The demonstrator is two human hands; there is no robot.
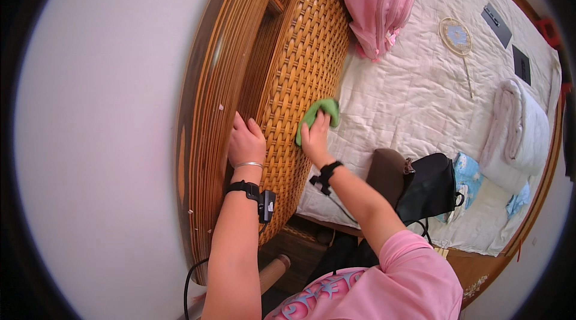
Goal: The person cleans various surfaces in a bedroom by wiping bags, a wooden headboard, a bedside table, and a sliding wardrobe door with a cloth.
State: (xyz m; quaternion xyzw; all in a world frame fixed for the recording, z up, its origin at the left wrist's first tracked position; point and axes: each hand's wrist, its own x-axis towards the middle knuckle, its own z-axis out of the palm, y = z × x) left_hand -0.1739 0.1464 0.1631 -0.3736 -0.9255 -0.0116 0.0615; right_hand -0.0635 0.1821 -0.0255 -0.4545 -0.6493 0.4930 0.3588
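My right hand (317, 136) holds a green cloth (331, 107) against the woven rattan panel (294, 72) of a wooden headboard, close to where the panel meets the bed. Fingers lie spread over the cloth, and part of it is folded beneath them. My left hand (247, 142) rests at the recess between the headboard's striped wooden top (209, 108) and the rattan; the wood partly hides its fingers, so its grip is unclear. A black strap with a small device (266, 206) sits on my left wrist. Another black strap (330, 170) is around the right.
A pink backpack (380, 0) leans by the panel on the bed's white quilted cover (396, 90). A round hand fan (456, 36), a rolled white quilt (517, 126), a brown item (388, 173) and a black bag (427, 185) lie on it. A white wall (108, 117) borders the headboard.
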